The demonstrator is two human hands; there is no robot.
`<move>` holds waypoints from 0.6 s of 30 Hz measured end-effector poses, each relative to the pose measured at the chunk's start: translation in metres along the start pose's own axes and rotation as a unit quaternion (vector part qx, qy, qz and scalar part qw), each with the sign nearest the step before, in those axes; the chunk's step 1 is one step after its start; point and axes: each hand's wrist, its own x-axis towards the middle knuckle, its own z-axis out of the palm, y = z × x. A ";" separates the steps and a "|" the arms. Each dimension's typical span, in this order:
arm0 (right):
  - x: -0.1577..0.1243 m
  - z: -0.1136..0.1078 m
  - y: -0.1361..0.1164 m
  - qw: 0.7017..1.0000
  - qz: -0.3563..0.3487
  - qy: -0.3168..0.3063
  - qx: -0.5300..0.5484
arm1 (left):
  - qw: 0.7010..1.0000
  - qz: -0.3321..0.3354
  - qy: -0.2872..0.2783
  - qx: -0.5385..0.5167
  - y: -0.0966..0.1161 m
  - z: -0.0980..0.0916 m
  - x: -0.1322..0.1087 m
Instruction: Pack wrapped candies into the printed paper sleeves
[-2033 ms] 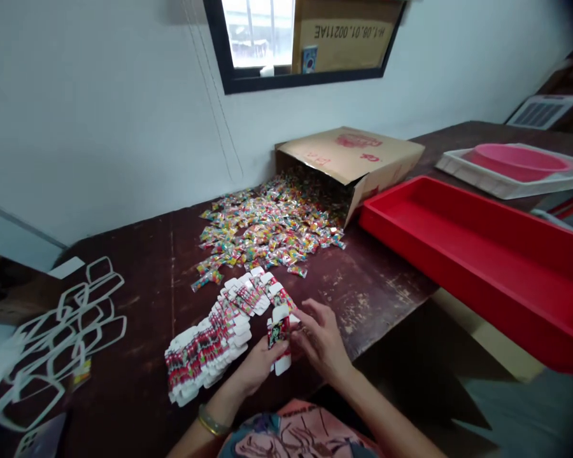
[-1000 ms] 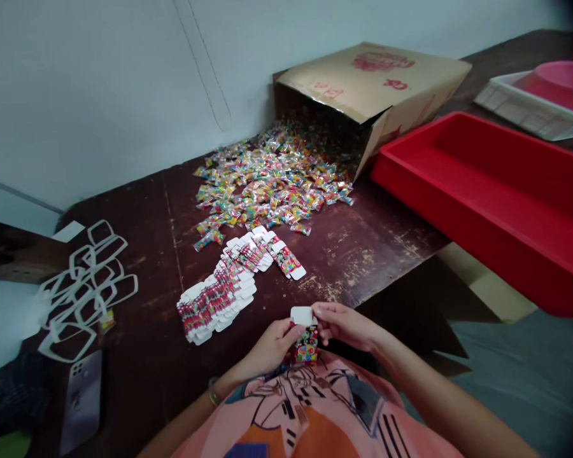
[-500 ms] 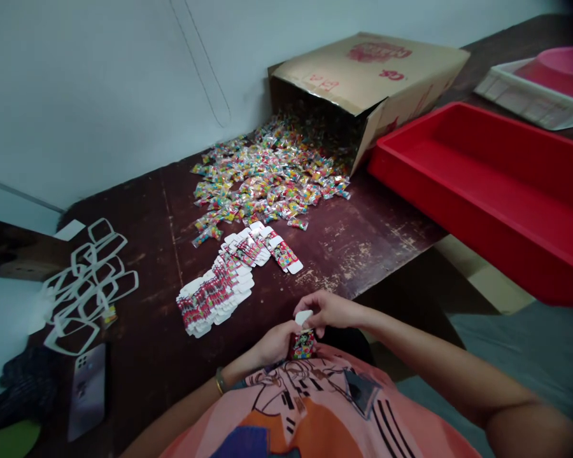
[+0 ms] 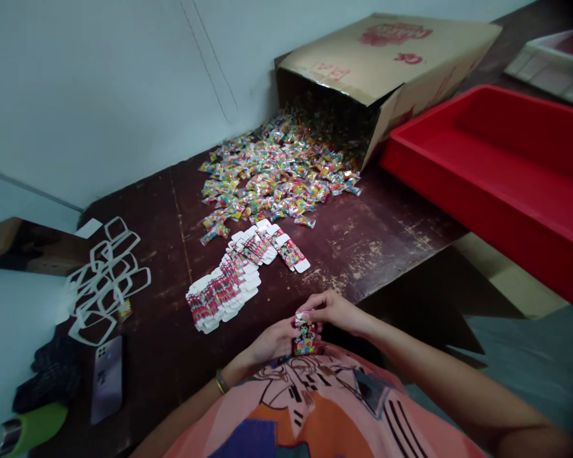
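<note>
One small card box (image 4: 304, 338) is up by the near edge of the table (image 4: 157, 318). The left hand (image 4: 273, 340) clamps its fingers on one side; the right hand (image 4: 333, 312) pinches the top. It looks light and easy to crush, best held softly by its sides.

dim, cool light; small packets (image 4: 272, 181) glint; shadow inside the carton (image 4: 358, 70); upper right corner darkened.

Small red cartoon-printed box (image 4: 305, 338), picture side in view, between left grip (image 4: 273, 341) and right grip (image 4: 335, 312)
</note>
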 end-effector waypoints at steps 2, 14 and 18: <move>-0.008 0.005 0.001 0.996 -0.073 0.011 -0.058 | 1.000 0.019 0.017 0.012 -0.002 -0.001 -0.001; 0.075 -0.092 -0.048 0.837 -0.255 0.193 -0.445 | 0.927 0.077 0.149 0.335 0.029 -0.005 -0.008; 0.117 -0.122 -0.055 0.771 -0.247 0.236 -0.537 | 0.869 0.045 0.148 0.470 0.059 -0.022 -0.042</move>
